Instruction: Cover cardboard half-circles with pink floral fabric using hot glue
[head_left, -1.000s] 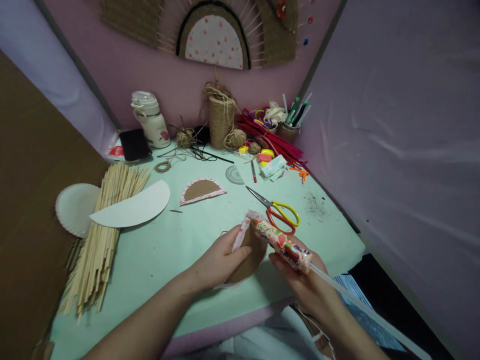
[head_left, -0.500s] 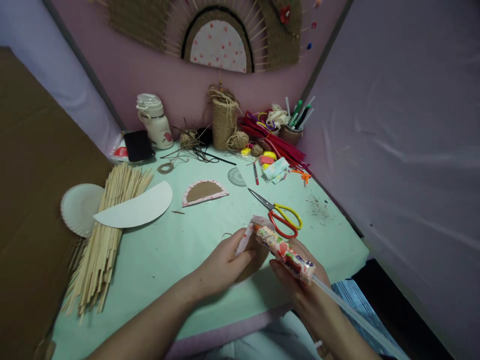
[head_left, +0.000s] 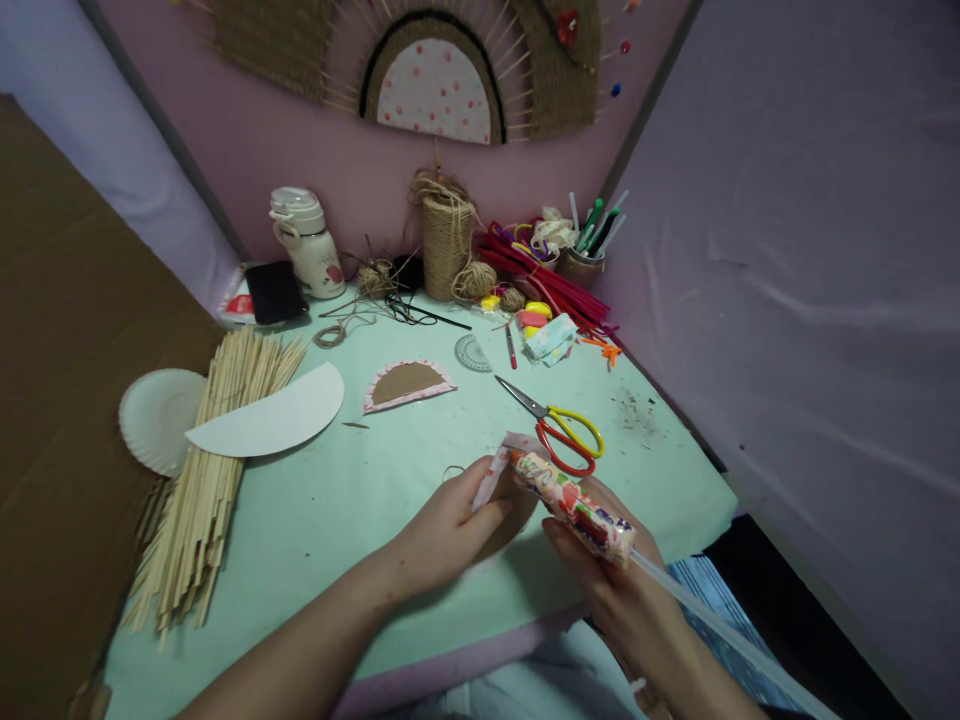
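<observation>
Between thumb and fingers, my left hand (head_left: 457, 525) pinches a cardboard piece (head_left: 506, 515) edged with pale pink-patterned fabric (head_left: 491, 475). My right hand (head_left: 611, 570) is wrapped round a glue gun (head_left: 574, 500) covered in fruit-patterned material. A long translucent glue stick (head_left: 720, 620) sticks out of its back end. The gun's orange nozzle is at the fabric edge of the piece; whether it touches cannot be made out. Just beyond my hands lie scissors (head_left: 544, 410) with one red and one yellow handle. A cardboard half-circle (head_left: 409, 385) with a fabric border rests farther back.
On the left, a bundle of wooden sticks (head_left: 199, 530) lies under a white paper piece (head_left: 274, 415), beside a paper plate (head_left: 157, 420). A protractor (head_left: 472, 352), a cutter (head_left: 511, 347), twine spool (head_left: 448, 245), bottle (head_left: 307, 245) and pen jar (head_left: 581, 265) stand or lie toward the back.
The back end of the glue gun and my right hand have shifted very slightly to the right. My left hand keeps its hold on the cardboard piece.
</observation>
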